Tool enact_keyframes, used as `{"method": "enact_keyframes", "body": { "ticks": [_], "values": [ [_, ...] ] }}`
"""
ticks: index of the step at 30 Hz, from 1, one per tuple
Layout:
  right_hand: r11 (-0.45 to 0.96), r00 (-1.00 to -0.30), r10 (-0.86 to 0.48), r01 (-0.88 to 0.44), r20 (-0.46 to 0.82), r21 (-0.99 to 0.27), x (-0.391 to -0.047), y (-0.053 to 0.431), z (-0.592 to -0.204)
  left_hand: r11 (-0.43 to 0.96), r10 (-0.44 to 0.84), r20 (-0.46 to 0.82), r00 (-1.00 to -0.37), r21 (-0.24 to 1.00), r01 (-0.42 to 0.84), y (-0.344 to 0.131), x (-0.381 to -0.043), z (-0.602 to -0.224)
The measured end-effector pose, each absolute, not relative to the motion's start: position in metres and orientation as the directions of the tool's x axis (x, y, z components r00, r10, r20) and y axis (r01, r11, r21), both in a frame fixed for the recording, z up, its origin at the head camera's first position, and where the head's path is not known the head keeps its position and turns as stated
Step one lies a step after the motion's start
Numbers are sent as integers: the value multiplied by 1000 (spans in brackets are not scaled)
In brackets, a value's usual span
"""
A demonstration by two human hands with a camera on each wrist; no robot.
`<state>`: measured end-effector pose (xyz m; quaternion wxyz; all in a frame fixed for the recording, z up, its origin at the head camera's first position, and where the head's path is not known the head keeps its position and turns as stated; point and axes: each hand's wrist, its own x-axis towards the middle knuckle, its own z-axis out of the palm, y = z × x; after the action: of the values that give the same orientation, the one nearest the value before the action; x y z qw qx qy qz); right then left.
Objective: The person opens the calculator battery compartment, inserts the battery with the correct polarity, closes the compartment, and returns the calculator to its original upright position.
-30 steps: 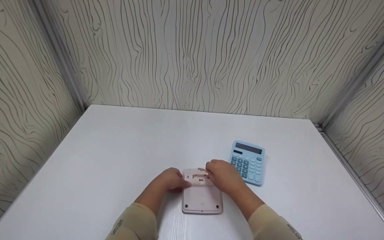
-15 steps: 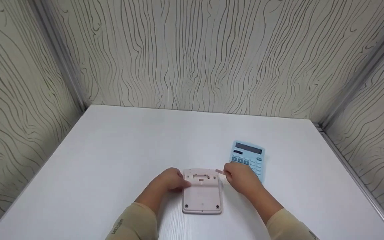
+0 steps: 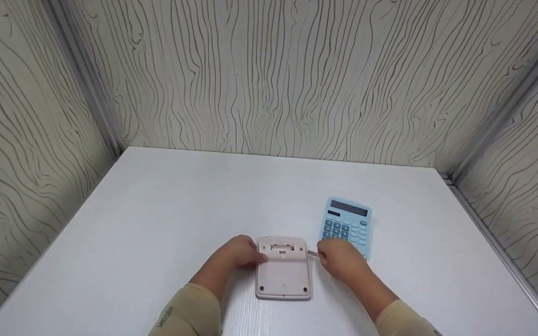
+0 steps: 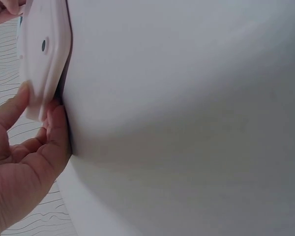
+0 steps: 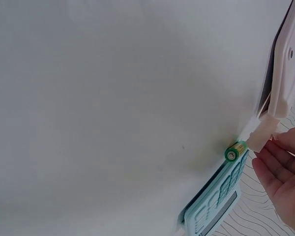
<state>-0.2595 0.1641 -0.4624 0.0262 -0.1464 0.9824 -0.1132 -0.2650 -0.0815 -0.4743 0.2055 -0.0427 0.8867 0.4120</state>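
A pale pink calculator (image 3: 283, 275) lies face down on the table, its battery slot (image 3: 282, 247) uncovered near the top. My left hand (image 3: 241, 251) grips its left edge, thumb on the back and fingers curled beneath, as the left wrist view (image 4: 27, 162) also shows. Just right of the calculator, my right hand (image 3: 341, 257) pinches a small pink battery cover (image 5: 263, 132) between thumb and fingers. In the right wrist view, a battery (image 5: 234, 151) with a green end is beside the cover and the blue calculator; whether the hand touches it I cannot tell. The head view hides it.
A light blue calculator (image 3: 350, 219) lies face up at the right, partly covered by my right hand in the head view. The white table (image 3: 203, 191) meets patterned wall panels (image 3: 269, 79) at the back and sides.
My right hand has moved right, away from the pink calculator's top, then slightly toward me, carrying the battery cover. The slot is now in plain sight. My left hand has stayed put.
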Motion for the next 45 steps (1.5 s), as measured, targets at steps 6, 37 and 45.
{"method": "enact_keyframes", "body": {
  "ticks": [6,37,45],
  "values": [
    [932,-947,-321,-313,-18,-185,-256,163,-469,662,97,-403,-910,709,-243,-82,-265,-474],
    [915,-938,-347,-335,-14,-223,-260,172,-469,647,107,-402,-909,722,-243,-83,-265,-474],
    [928,-982,-179,-149,-55,-342,-270,186,-463,647,102,-399,-911,723,-244,-81,-266,-475]
  ]
}}
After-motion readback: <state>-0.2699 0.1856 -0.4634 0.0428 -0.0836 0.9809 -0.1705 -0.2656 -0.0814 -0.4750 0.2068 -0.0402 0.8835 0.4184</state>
